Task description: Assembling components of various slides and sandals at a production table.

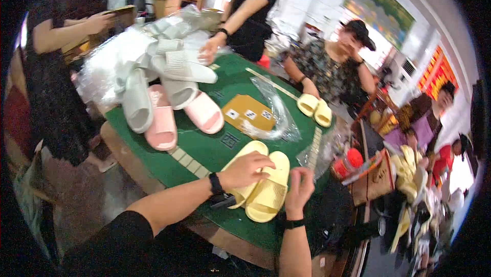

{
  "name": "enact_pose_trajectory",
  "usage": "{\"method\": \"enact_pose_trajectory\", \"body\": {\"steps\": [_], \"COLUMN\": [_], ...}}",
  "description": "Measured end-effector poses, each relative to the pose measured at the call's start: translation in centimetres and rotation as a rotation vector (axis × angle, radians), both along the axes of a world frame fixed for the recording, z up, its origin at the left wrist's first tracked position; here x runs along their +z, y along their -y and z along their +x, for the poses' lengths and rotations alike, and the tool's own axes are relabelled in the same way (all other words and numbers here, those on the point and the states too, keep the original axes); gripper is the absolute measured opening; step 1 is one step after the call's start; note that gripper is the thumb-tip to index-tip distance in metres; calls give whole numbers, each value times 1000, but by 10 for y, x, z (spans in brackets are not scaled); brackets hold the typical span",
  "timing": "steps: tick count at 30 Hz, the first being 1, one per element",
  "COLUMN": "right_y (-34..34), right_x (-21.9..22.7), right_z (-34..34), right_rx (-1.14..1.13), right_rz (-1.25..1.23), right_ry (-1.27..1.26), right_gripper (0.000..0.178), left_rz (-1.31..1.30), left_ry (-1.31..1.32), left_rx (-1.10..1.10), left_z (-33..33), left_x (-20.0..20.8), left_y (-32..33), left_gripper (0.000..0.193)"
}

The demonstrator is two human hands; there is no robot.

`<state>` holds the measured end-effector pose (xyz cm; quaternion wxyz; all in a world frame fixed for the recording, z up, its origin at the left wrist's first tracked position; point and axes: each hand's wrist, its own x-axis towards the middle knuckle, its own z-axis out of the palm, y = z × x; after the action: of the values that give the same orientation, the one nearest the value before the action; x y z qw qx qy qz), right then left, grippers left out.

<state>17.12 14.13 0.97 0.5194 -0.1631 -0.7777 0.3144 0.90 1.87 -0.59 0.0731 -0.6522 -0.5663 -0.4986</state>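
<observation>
A pair of yellow slide slippers (266,198) lies side by side on the green table, close in front of me. My left hand (245,172) is over the left slipper, fingers bent together near the gap between the two; anything in them is too small to make out. Just right of the pair, my right hand (300,187) is raised with thumb and fingers pinched. What it pinches, if anything, does not show. A small dark object (223,202) sits beneath my left wrist.
Grey slippers (137,100) and pink slippers (161,118) are heaped at the left beside clear plastic wrap (110,60). Small yellow slippers (314,108) lie at the far right by a seated person's hand. Tiles (186,163) line the green tabletop (202,141); a red-lidded jar (349,162) is to the right.
</observation>
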Motion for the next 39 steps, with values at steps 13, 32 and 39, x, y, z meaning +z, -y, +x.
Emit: {"method": "enact_pose_trajectory", "body": {"steps": [13, 32, 39], "right_y": [-81, -72, -73], "right_x": [-57, -64, -68], "right_z": [8, 1, -1], "right_rx": [131, 179, 180], "right_rz": [-787, -781, -676], "right_ry": [-149, -70, 32], "right_gripper": [15, 13, 16], "left_rz": [-434, -179, -455], "left_ry": [-337, -757, -417], "left_rx": [91, 994, 428], "left_z": [15, -174, -117], "left_x": [12, 174, 61], "left_y": [-2, 124, 122], "left_gripper": [50, 49, 40]}}
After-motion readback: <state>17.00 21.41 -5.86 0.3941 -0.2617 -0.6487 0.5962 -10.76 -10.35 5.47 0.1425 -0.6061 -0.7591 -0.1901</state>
